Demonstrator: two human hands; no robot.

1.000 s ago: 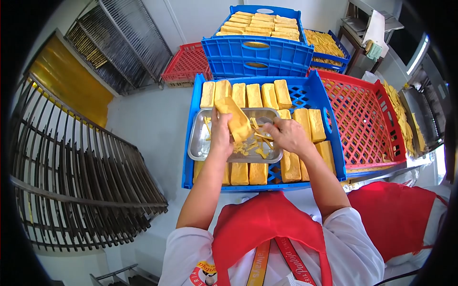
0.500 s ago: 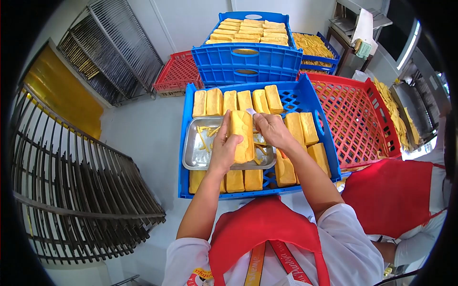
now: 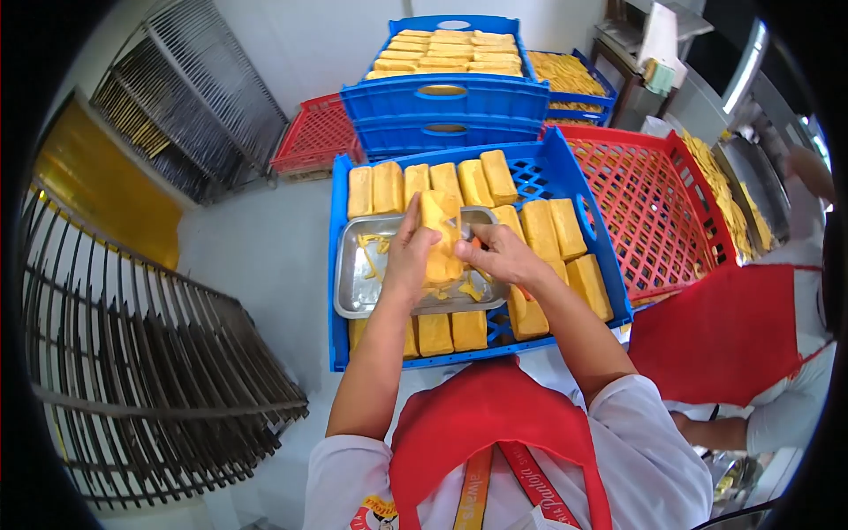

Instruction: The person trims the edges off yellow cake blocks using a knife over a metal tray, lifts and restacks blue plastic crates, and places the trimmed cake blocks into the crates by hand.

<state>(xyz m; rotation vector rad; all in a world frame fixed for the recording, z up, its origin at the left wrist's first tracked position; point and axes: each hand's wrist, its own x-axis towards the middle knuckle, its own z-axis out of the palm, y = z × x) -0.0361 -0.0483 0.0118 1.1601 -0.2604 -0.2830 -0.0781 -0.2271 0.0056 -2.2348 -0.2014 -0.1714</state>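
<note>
Yellow block (image 3: pixel 438 233) hung mid-frame above the metal tray (image 3: pixel 355 287), left hand (image 3: pixel 410 261) fingers gripping it, right hand (image 3: pixel 502 254), fingers round an orange-handled knife (image 3: pixel 477 242), having slid lower alongside, so paring presumably advanced.

Bright, fairly even light over blue crate (image 3: pixel 576 181); main source can't tell. Soft shading in gaps between blocks (image 3: pixel 434 335) inside crate. Dull highlights on steel tray (image 3: pixel 355 269) in crate; glossy sheen on yellow panel (image 3: pixel 106 185), far left of crate. Bright pale strip (image 3: pixel 747 66) beyond crate to right, dark surround. Co-worker's hand (image 3: pixel 808 170), far right of crate, blurred. Strong fisheye: rack bars (image 3: pixel 177 353) left of crate bow; black vignette all round.
</note>
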